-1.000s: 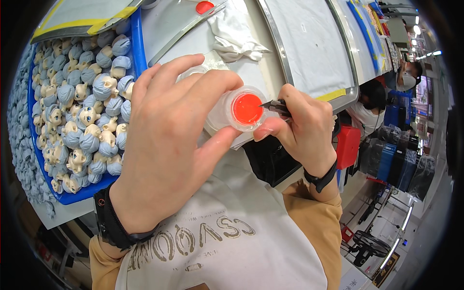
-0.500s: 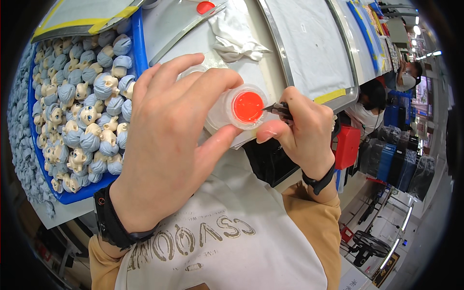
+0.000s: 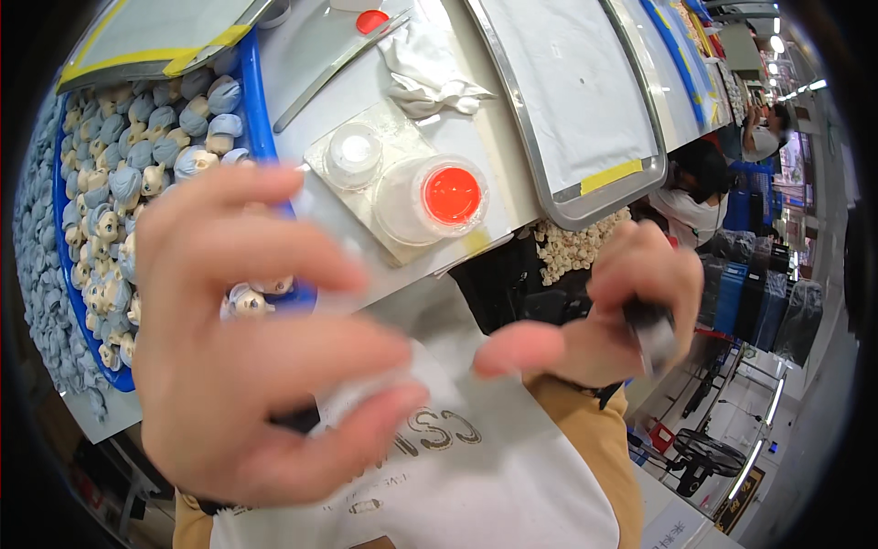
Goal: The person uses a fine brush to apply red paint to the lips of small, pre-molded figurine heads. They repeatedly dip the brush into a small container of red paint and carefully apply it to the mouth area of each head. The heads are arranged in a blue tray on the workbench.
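Note:
My left hand [image 3: 256, 339], blurred, is raised in front of my shirt with curved fingers apart and nothing visible in them. On the right, my right hand [image 3: 613, 311] is closed around a short dark tool [image 3: 651, 331], also smeared; its thumb sticks out toward the left hand. Beyond both hands, on the table, a translucent plastic cup [image 3: 402, 209] holds bright red paint [image 3: 453, 195]. Beside it sits a smaller clear round container [image 3: 354, 154]; both stand on a pale square plate [image 3: 322, 157]. Neither hand touches them.
A blue tray [image 3: 262, 114] of light-blue-haired doll heads [image 3: 128, 178] is at left. Farther back are a crumpled white cloth [image 3: 430, 78], a red round lid [image 3: 372, 21] and a metal tray [image 3: 574, 216] lined with white. Another person [image 3: 690, 197] sits at right.
My left hand has let go of the paint cup and pulled back toward me. My right hand has moved away from the cup to the right and nearer, taking the tool out of the paint.

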Demonstrator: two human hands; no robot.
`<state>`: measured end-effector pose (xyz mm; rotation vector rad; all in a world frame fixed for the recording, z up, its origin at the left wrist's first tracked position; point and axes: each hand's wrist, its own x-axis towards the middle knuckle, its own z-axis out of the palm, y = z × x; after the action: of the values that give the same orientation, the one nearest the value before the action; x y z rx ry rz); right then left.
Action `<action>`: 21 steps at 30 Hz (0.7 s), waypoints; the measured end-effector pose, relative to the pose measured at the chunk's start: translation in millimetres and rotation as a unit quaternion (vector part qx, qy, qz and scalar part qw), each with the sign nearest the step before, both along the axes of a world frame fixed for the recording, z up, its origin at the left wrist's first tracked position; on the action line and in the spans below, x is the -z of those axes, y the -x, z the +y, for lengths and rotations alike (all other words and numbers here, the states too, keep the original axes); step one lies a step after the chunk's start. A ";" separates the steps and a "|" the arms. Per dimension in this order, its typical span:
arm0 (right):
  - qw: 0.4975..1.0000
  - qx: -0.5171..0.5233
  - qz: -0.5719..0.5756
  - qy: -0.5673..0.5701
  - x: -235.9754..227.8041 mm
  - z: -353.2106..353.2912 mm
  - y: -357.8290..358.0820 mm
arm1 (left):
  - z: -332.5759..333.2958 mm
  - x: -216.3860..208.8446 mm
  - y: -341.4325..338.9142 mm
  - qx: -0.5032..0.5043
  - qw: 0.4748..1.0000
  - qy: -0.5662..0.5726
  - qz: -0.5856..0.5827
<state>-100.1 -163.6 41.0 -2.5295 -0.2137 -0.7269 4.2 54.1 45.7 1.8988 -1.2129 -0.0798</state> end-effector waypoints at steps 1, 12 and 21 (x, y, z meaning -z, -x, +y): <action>1.000 -0.014 0.000 -0.019 -2.2 5.5 1.9 | 6.4 -4.0 5.3 0.005 1.000 -0.009 -0.014; 0.991 -0.126 -0.025 -0.027 -11.7 23.4 -4.6 | 19.6 -14.4 25.7 -0.048 0.999 -0.015 0.011; 0.986 -0.159 -0.035 -0.025 -8.9 21.1 -10.2 | 13.8 -9.3 21.7 -0.026 0.997 0.012 0.074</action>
<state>-89.9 -142.5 49.8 -2.3459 -0.6008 -0.6826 -17.5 67.9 55.0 1.8677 -1.0598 -0.1747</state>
